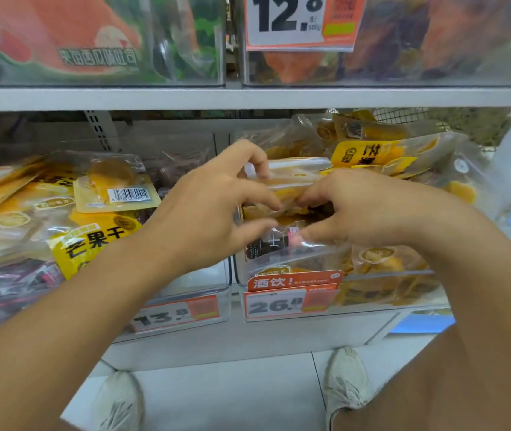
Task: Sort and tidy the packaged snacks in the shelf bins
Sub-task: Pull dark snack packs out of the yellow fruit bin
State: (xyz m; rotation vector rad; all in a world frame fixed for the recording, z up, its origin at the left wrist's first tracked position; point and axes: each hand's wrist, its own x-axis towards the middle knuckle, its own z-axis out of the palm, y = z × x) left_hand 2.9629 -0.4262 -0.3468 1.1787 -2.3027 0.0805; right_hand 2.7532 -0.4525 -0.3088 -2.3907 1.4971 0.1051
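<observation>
Clear snack packet (288,185): long axis level, above right bin's front wall (388,293); pinched by left hand (204,213) and right hand (356,209).

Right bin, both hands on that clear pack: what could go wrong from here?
1. The clear pack is only pinched by the fingertips of the left hand and right hand; the slick film could slip.
2. The right bin is heaped above its front wall, so nudged yellow packs may slide out.
3. The image is blurred there, so the exact grip is unclear.
</observation>
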